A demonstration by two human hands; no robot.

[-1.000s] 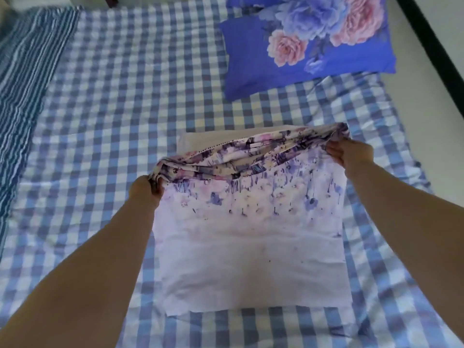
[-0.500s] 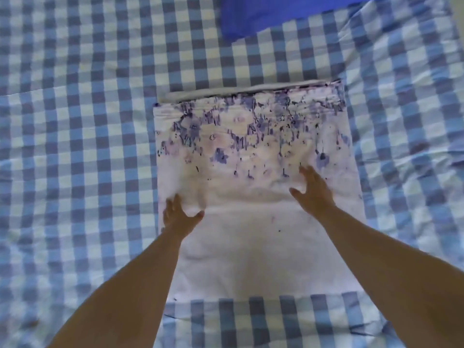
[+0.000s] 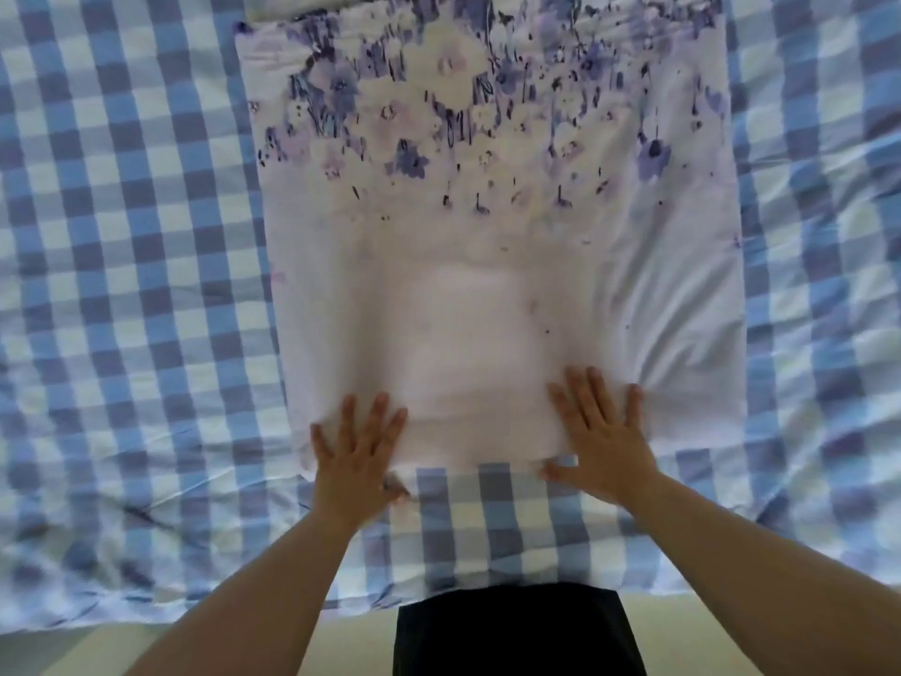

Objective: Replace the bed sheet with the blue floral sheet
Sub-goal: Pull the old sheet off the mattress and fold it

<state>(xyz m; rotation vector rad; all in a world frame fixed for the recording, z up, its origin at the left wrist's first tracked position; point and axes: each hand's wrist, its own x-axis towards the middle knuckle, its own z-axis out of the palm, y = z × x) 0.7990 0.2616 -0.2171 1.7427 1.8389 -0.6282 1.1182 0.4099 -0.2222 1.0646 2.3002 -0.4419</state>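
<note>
Two flat hands press the near edge of the folded floral sheet (image 3: 487, 226) on the bed.

Both hands lie palm down with fingers straight and spread, gripping nothing: the left hand (image 3: 358, 453) sits at the sheet's near left corner, the right hand (image 3: 602, 431) further right along the same edge, each with fingers on the white cloth and the heel of the palm over the blue checked sheet (image 3: 122, 285) underneath. From the hands the folded rectangle stretches away up the bed, white near the fingers and printed with blue and purple flowers at its far end. Creases fan out in the cloth just right of the right hand. Checked sheet shows on every side of the fold. Dark clothing (image 3: 517, 626) shows at the bed's near edge between the forearms.
</note>
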